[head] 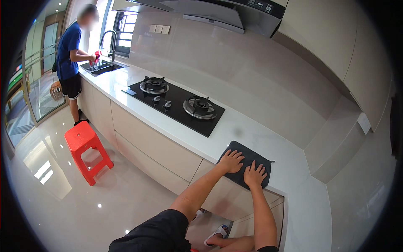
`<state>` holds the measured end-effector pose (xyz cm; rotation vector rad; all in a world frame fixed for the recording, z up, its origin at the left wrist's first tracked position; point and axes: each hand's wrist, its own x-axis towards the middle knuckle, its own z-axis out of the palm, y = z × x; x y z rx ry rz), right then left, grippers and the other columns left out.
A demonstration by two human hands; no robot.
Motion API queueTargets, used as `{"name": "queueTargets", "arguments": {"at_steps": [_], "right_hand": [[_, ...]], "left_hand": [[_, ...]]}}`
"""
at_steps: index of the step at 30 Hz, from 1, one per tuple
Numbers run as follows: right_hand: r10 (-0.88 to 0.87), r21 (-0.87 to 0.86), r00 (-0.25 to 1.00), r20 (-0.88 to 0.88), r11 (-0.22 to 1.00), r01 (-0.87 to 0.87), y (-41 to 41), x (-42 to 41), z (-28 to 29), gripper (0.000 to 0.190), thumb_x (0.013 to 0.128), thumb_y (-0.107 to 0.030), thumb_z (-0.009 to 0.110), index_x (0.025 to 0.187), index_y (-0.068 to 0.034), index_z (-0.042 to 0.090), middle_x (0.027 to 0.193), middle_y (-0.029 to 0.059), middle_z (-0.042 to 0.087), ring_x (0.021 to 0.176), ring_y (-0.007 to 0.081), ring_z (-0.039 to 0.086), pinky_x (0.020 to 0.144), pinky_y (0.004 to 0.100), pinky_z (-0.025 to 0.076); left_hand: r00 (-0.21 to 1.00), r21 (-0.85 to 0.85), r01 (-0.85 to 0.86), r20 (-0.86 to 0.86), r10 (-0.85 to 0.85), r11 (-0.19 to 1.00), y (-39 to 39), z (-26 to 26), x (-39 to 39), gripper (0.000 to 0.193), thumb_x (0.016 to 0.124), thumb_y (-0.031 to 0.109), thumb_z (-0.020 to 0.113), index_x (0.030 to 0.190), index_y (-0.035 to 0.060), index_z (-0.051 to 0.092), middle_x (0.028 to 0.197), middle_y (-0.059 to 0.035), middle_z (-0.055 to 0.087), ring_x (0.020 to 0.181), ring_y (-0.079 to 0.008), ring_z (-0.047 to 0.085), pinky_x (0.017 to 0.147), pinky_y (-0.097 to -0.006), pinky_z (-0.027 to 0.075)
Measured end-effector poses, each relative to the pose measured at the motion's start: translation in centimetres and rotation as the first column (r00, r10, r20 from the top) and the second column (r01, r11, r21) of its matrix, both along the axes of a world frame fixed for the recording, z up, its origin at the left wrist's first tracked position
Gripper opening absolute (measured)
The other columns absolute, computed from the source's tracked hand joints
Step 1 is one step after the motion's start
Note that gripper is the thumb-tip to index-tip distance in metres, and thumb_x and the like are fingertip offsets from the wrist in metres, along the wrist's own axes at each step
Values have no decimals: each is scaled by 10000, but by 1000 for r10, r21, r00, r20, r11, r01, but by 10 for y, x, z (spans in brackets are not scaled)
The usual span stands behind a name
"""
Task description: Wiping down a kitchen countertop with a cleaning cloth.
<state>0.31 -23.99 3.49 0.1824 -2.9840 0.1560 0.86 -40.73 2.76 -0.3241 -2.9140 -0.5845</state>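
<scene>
A dark grey cloth (pixel 248 154) lies spread on the white countertop (pixel 296 176), its near edge hanging over the front edge. Flat on its left part rests my left hand (pixel 231 161), fingers apart. My right hand (pixel 255 175) presses on the right part of the same cloth, also with spread fingers. Neither hand grips the fabric. A small loop or tag sticks out at the cloth's right corner.
A black gas hob (pixel 176 104) with two burners is set into the counter to the left. Farther left, another person (pixel 67 53) holds a red cloth (pixel 96 57) under running water at the sink (pixel 104 67). A red plastic stool (pixel 82 135) stands on the floor. Above hangs a range hood (pixel 217 15).
</scene>
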Motion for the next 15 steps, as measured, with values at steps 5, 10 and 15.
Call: {"name": "queueTargets", "arguments": {"at_steps": [5,10,15], "right_hand": [[26,-11,998,52,1000,-26,-2,-22,1,619,997,-445,316,1544,-157,288,1584,276,202,1476,458,144,1161,630,94],[0,-20,993,119,1000,3,-4,-43,8,626,999,-467,292,1559,-190,249,1613,222,167,1498,401,119,1188,586,64],[-28,-22,990,137,999,31,-6,-72,9,625,999,-466,290,1560,-196,244,1614,220,166,1500,394,121,1190,579,67]], "left_hand": [[998,-43,-12,62,15,999,-6,0,-24,588,1002,452,335,1518,171,338,1615,-76,253,1507,-270,172,1221,-483,85],[999,-86,-10,30,12,996,-2,2,-41,597,1009,441,290,1526,143,321,1616,-102,242,1505,-293,169,1217,-499,95],[1000,-91,2,14,-1,996,-1,4,-75,591,1009,432,295,1520,136,333,1609,-107,258,1499,-297,186,1216,-499,103]]}}
